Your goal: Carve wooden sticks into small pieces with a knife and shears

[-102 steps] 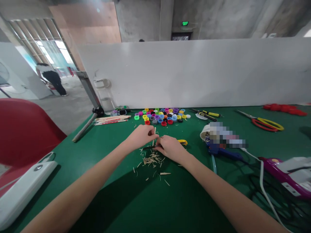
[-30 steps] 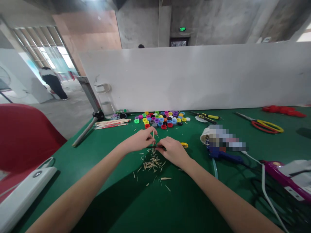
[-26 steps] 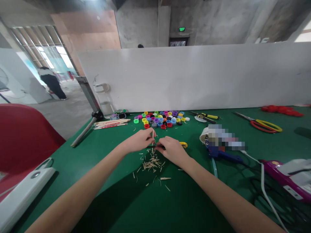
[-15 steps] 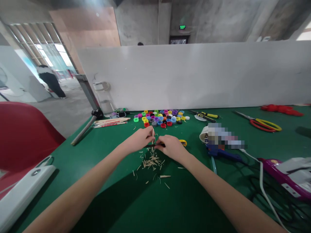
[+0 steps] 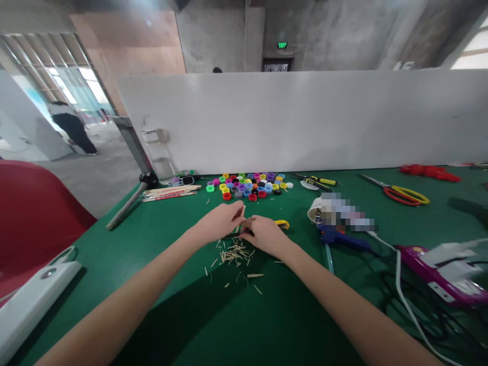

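Observation:
My left hand [image 5: 221, 221] is closed around a thin, pale wooden stick [image 5: 243, 209], whose upper end shows above the fingers. Close against it, my right hand [image 5: 265, 234] grips a utility knife [image 5: 282, 224]. Its yellow handle end sticks out behind the hand, and the dark blade crosses low beside the stick. The fingers hide where blade and wood meet. Directly beneath both hands, a small heap of wood shavings [image 5: 235, 252] lies on the green table [image 5: 179, 300], with loose slivers scattered around.
Colourful bottle caps [image 5: 249, 186] cluster beyond my hands, with wooden sticks [image 5: 170, 192] to their left. Pliers [image 5: 320, 182], scissors [image 5: 400, 193], a blue glue gun [image 5: 343, 238] and a purple power strip [image 5: 442, 279] with cables lie right. A white panel [image 5: 285, 122] borders the back.
Both hands have come closer together and dipped slightly, with the right hand now touching the left. The stick leans more and shows less. The whole view has shifted a little.

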Tool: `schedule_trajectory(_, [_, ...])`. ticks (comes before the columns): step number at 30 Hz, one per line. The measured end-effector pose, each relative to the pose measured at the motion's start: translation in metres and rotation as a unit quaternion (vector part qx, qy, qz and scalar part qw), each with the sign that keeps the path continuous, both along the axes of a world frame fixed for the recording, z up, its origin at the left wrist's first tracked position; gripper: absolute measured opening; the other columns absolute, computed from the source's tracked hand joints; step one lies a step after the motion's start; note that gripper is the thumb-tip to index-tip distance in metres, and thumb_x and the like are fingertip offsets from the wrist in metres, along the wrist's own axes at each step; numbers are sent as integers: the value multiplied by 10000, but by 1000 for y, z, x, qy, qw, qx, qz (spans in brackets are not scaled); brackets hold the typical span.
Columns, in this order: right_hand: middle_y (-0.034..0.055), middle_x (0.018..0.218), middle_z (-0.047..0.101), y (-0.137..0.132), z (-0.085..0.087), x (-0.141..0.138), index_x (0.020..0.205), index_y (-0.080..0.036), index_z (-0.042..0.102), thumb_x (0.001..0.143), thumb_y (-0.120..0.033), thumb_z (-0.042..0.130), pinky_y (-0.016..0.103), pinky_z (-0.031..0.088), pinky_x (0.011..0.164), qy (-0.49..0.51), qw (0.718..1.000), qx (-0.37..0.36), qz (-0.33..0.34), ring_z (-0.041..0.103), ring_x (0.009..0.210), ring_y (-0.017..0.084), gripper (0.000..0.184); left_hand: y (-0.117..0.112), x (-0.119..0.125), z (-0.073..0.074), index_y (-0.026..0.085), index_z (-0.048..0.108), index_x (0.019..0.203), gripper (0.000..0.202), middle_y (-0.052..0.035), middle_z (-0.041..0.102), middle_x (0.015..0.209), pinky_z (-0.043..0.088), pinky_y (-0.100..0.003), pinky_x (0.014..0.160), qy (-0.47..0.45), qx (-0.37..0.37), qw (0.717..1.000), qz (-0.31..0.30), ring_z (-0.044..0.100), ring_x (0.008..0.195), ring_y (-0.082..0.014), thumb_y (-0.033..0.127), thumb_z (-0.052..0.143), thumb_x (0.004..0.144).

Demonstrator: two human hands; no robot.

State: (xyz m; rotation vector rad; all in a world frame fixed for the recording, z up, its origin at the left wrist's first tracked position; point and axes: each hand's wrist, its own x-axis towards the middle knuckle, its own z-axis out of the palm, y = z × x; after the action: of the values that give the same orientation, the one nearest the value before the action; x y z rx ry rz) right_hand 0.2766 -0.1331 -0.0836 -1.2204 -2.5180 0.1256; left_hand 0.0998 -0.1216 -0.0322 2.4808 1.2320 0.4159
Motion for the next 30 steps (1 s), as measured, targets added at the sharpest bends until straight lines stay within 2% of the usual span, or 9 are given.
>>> schedule_trajectory(4, [27, 783, 608, -1, 2, 3, 829, -188, 587, 825, -289, 610, 264, 372, 622, 8, 1000, -8, 17, 544, 755, 160, 104, 8, -4, -5, 210, 434, 794, 164, -3, 587, 705, 353, -271, 558, -31, -17, 999, 31, 522, 617, -142, 366, 451, 840])
schedule_trajectory(9, [22, 811, 610, -5, 4, 7, 835, -190, 555, 830, -187, 560, 257, 378, 628, 21, 998, -17, 57, 534, 780, 151, 8, 18, -10, -12, 209, 443, 762, 228, -9, 590, 726, 376, -269, 560, -43, -19, 996, 72, 542, 647, -152, 426, 480, 822])
schedule_trajectory(13, [34, 808, 618, -7, 2, 7, 843, -185, 568, 858, -170, 513, 268, 383, 645, 26, 998, 8, 59, 533, 812, 162, 59, 21, -13, -13, 203, 466, 758, 250, -9, 585, 712, 377, -271, 554, -41, -24, 996, 80, 535, 631, -150, 447, 484, 812])
schedule_trajectory(19, [49, 845, 625, -8, 1, 6, 901, -178, 592, 883, -173, 476, 286, 406, 700, 84, 994, 44, 54, 534, 828, 164, 117, 21, -14, -6, 191, 498, 696, 300, -11, 589, 666, 359, -273, 534, -16, -31, 995, 90, 519, 594, -141, 476, 497, 790])
schedule_trajectory(24, [58, 827, 614, -9, -4, 2, 877, -169, 582, 884, -171, 479, 287, 409, 695, 81, 993, 71, 49, 525, 828, 173, 103, 13, -11, 6, 187, 508, 661, 282, -7, 606, 667, 352, -268, 533, 9, -33, 998, 55, 522, 590, -130, 439, 508, 788])
schedule_trajectory(30, [48, 800, 605, -5, -3, -4, 845, -160, 572, 866, -163, 512, 265, 398, 659, 62, 996, 48, 45, 522, 791, 165, 64, 10, -15, 13, 182, 584, 731, 254, -22, 635, 698, 370, -273, 540, 29, -53, 998, 35, 551, 616, -140, 392, 470, 816])
